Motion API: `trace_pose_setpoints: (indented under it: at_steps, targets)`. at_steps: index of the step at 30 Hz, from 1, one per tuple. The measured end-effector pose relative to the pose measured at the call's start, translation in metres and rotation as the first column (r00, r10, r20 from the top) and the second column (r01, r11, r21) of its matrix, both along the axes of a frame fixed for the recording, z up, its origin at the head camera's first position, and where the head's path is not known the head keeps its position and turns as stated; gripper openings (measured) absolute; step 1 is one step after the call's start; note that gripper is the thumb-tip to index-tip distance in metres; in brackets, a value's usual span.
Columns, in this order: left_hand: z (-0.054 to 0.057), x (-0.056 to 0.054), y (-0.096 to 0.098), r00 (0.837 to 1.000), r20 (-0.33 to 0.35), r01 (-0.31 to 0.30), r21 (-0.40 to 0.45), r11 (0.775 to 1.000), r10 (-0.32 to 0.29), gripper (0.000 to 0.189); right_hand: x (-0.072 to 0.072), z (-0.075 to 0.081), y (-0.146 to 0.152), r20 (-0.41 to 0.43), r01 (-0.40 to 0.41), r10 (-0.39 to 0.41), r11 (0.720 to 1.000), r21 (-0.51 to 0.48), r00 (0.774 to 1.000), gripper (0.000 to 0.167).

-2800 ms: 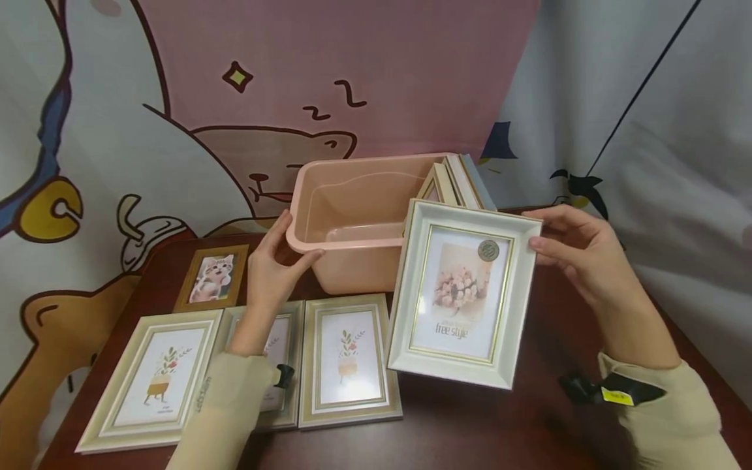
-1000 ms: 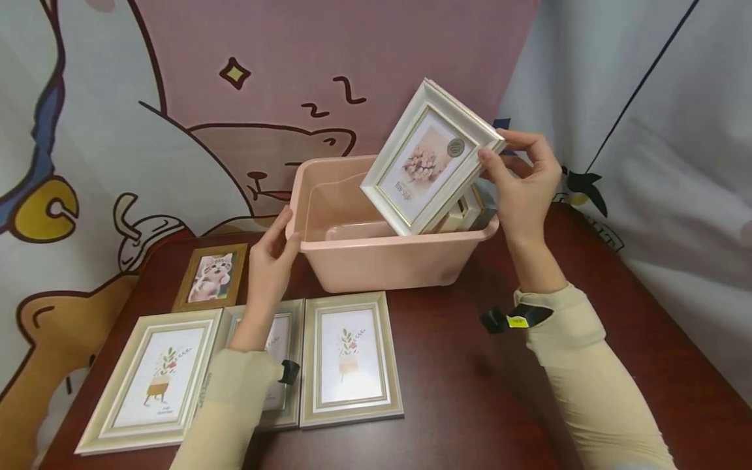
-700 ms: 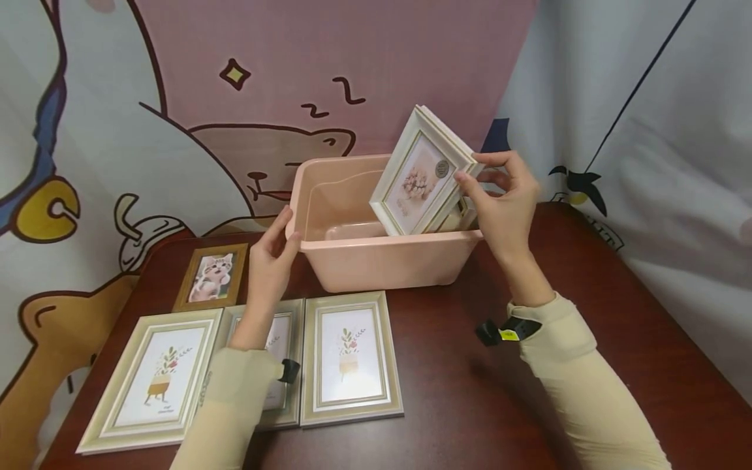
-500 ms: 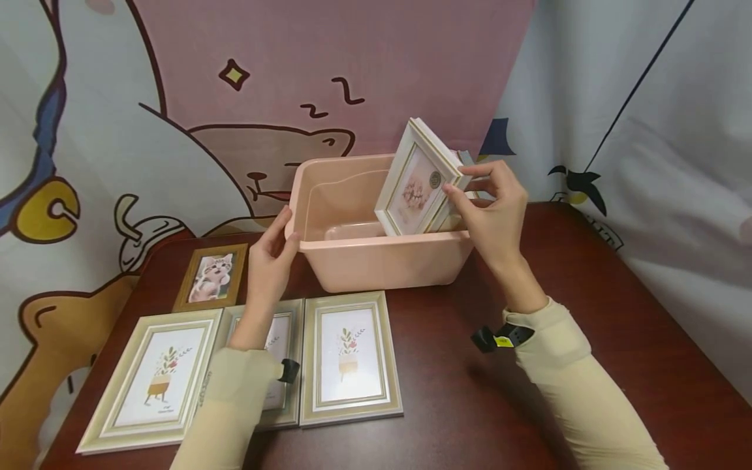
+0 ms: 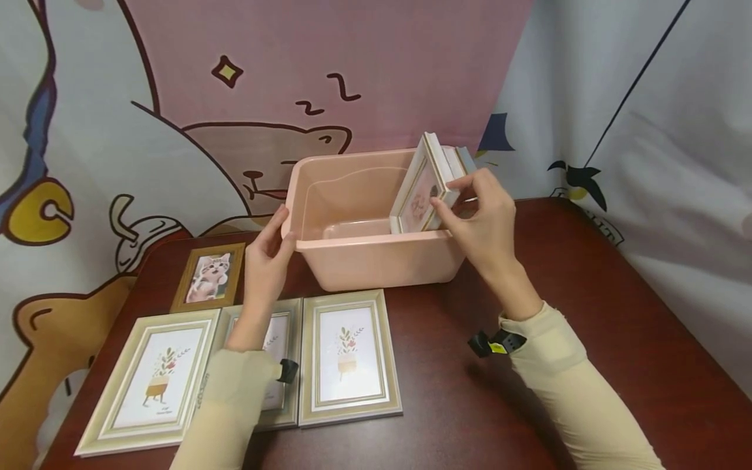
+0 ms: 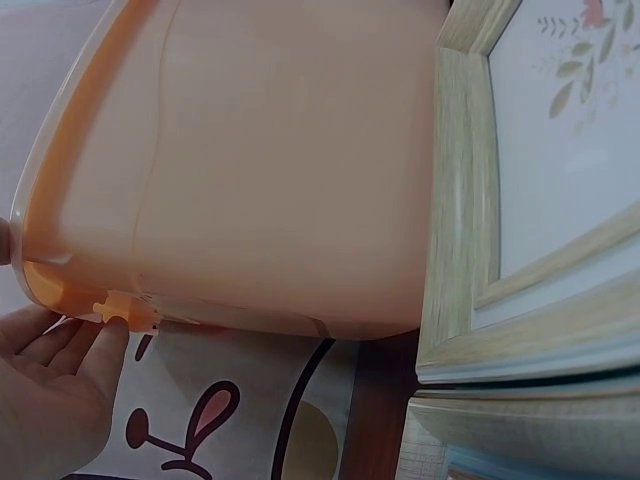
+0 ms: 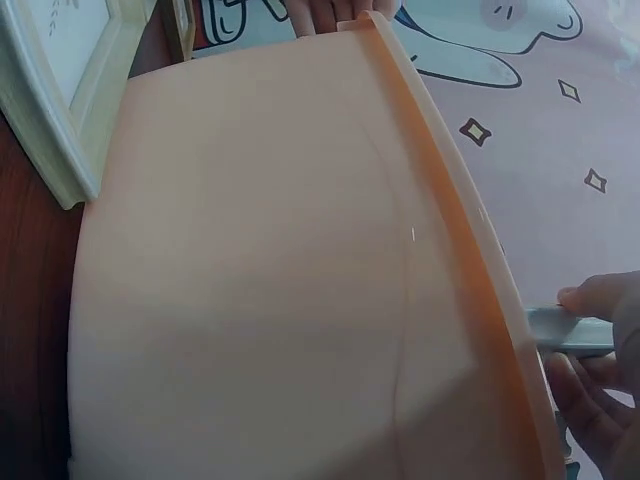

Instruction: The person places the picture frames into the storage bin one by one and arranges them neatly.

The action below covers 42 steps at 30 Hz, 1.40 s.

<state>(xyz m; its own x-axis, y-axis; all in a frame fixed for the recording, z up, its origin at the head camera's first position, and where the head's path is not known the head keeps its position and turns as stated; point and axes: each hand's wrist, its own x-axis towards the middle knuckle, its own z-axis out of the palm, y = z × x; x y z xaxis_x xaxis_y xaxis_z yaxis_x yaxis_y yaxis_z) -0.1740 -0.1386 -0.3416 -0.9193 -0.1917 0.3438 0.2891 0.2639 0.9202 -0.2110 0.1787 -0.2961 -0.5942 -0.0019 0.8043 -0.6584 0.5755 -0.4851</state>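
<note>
A pink plastic bin (image 5: 376, 264) stands at the back of the table. My left hand (image 5: 266, 271) grips the rim at its left end, thumb in front, and the left wrist view shows the fingers (image 6: 105, 350) under the rim. With thumb and fingers my right hand (image 5: 486, 219) pinches the right edge of a white picture frame (image 5: 407, 196) with a pink flower print. That frame leans inside the bin's right half, its lower part behind the front wall. Other frames (image 5: 464, 160) stand behind it at the right end, partly hidden by it and my hand.
Three cream picture frames lie in a row in front: a left one (image 5: 158, 378), a middle one (image 5: 288, 326) partly under my left forearm, and a right one (image 5: 350, 356). A small brown frame (image 5: 209, 277) with a kitten picture lies behind them. A printed cloth (image 5: 411, 72) hangs behind the bin.
My right hand has carried the white picture frame from in front of the bin, up over it, then down into its right side, tilting it toward the other frames. My left hand stays at the rim.
</note>
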Motion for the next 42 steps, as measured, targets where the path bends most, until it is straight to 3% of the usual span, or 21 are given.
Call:
trace_pose_setpoints:
  at_steps: [6, 17, 27, 42]
  targets:
    - [0.001, 0.000, 0.002, 1.000, 0.003, 0.008, 0.012, 1.000, -0.008, 0.048, 0.004, -0.007, 0.001, 0.003, 0.049, -0.050, 0.993, 0.107, 0.999, 0.029]
    - [0.001, 0.001, 0.003, 1.000, -0.004, 0.009, 0.015, 1.000, -0.009, 0.048, 0.011, -0.011, -0.002, 0.036, 0.077, -0.083, 0.986, 0.147, 0.996, 0.032]
    - [0.001, 0.002, 0.004, 1.000, -0.010, 0.001, 0.020, 1.000, -0.001, 0.048, 0.013, -0.015, -0.009, 0.026, 0.178, -0.189, 0.955, 0.236, 0.982, 0.028]
    - [0.001, 0.002, 0.002, 1.000, -0.005, -0.009, 0.016, 1.000, 0.009, 0.047, 0.025, -0.020, 0.000, 0.020, 0.049, -0.051, 0.996, 0.080, 0.999, 0.011]
